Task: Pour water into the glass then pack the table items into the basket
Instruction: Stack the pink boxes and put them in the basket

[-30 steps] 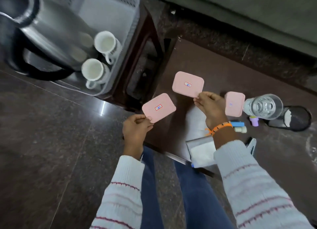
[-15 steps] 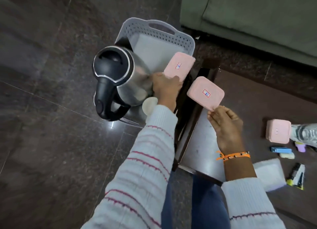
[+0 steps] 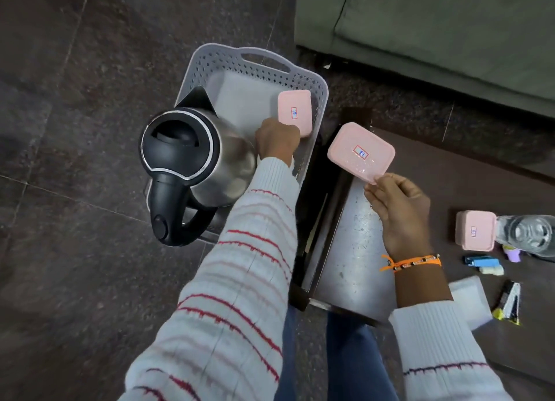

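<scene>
Kettle: the steel electric kettle with the black lid and handle (image 3: 192,172) fills the 7 o'clock half of the basket, touching the left forearm; an elbow swing on the way out could knock it.
Basket: the grey perforated plastic basket (image 3: 318,88) sits on the floor at 11 o'clock from the bench; free floor is left only at its 1 o'clock end.
Left hand: the left hand (image 3: 277,140) is curled at the near edge of the first flat pink plastic box with a small label (image 3: 294,112), which lies in the basket's 3 o'clock corner; whether the fingers grip it or merely touch it I cannot tell.
Risk there: if let go while tilted against the wall, the box may slide under the kettle's flank.
Right hand: the right hand (image 3: 396,202) pinches one corner of a second pink labelled box (image 3: 360,152), held above the bench edge; a corner pinch could let it twist free and fall between basket and bench.
Bench: the dark brown bench (image 3: 480,172) carries a third pink box (image 3: 474,235) touching the clear glass of water (image 3: 528,236) at 3 o'clock; lifting that box carelessly could tip the glass.
Small things: a blue item (image 3: 482,261), white paper (image 3: 468,304) and a yellow-black packet (image 3: 509,303) lie near, at 4 o'clock.
</scene>
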A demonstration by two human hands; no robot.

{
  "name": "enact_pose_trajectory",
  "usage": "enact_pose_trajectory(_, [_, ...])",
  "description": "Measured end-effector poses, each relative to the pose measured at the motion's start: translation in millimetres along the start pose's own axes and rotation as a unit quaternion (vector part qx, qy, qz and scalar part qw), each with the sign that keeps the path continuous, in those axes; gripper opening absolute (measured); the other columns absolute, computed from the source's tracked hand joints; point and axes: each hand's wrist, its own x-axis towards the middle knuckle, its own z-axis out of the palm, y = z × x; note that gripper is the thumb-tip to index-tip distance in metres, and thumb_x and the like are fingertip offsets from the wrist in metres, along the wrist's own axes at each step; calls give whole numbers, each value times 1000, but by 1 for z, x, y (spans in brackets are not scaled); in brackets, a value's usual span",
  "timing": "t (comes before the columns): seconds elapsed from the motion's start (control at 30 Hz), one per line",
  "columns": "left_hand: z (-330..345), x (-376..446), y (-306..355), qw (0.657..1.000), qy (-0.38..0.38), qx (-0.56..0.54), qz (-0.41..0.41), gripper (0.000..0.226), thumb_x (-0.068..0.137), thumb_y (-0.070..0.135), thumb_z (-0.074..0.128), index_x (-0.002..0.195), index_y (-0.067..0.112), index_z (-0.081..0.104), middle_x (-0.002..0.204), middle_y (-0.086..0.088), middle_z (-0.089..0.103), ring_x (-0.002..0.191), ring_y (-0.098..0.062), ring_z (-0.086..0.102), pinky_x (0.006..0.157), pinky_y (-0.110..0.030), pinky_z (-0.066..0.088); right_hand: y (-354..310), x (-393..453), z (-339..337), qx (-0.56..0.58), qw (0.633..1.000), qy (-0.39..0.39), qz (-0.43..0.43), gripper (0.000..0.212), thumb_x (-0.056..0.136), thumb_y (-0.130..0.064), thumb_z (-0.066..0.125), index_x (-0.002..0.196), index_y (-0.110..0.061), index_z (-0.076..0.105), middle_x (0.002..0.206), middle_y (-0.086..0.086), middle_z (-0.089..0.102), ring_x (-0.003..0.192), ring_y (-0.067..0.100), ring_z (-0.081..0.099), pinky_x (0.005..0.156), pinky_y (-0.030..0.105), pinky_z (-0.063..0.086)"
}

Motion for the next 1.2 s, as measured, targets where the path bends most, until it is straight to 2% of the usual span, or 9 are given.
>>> enact_pose_trajectory(0.13, [-8,-4,-3,997,28,42,66,35,89,1,41,120,-6,54,130,-23,54,120,-34,51,96,-33,40,-14,9,21,-29,999,-9,-18,21,88,-1,54,72,-14,56,70,5,59,53,2,63,64,14,56])
enact_pose_trajectory(0.23, [-12,-16,-13,989,33,-92,109,28,92,0,39,90,15,62,96,-3,62,104,-24,50,84,-28,36,-23,16,49,-46,998,-45,-15,20,88,0,52,71,-11,54,68,8,60,49,3,64,59,15,57])
enact_pose_trajectory(0.4, [-14,-13,-12,984,8,-143,106,41,98,13,37,138,5,44,146,-11,45,135,-22,40,113,-29,28,-11,17,112,29,991,-93,92,21,88,4,51,69,-3,53,60,10,62,45,7,63,52,16,54])
enact_pose_trajectory(0.53, [-16,5,-2,987,-30,-90,131,31,93,2,37,113,11,59,127,-17,60,111,-26,56,99,-36,44,-2,24,135,3,989,-85,122,21,88,3,52,67,1,56,38,2,60,34,6,58,45,17,52])
enact_pose_trajectory(0.7, [-16,27,1,991,-57,-12,120,48,89,-3,38,135,7,47,137,-13,54,126,-28,49,107,-40,40,0,31,122,-309,947,-8,-88,17,84,-1,50,73,-10,61,87,23,70,82,34,69,81,43,57])
enact_pose_trajectory(0.8, [-15,29,2,989,-88,-20,117,53,86,-5,36,135,11,47,133,-12,57,122,-30,52,104,-44,43,-12,31,127,-379,898,20,-224,25,82,1,45,101,-5,61,102,17,70,98,32,64,82,32,46])
enact_pose_trajectory(1.03, [-11,35,0,983,-123,-73,115,48,85,-9,40,123,13,59,106,-4,64,92,-20,60,55,-14,50,-17,46,150,-408,901,-136,-56,43,84,0,46,126,4,42,131,21,53,118,34,52,93,35,45])
enact_pose_trajectory(1.13, [-11,33,-3,981,-127,-81,119,49,85,-9,34,123,12,59,108,-9,65,91,-23,61,57,-19,55,-19,47,150,-389,911,-135,-24,40,87,-1,40,125,2,49,129,20,55,117,35,53,97,39,47])
enact_pose_trajectory(1.2, [-10,31,-2,982,-131,-69,114,48,87,-7,32,125,11,56,118,-13,65,101,-27,62,78,-32,57,-18,47,148,-378,915,-142,-13,39,87,-1,39,124,1,52,128,19,56,116,34,53,96,38,46])
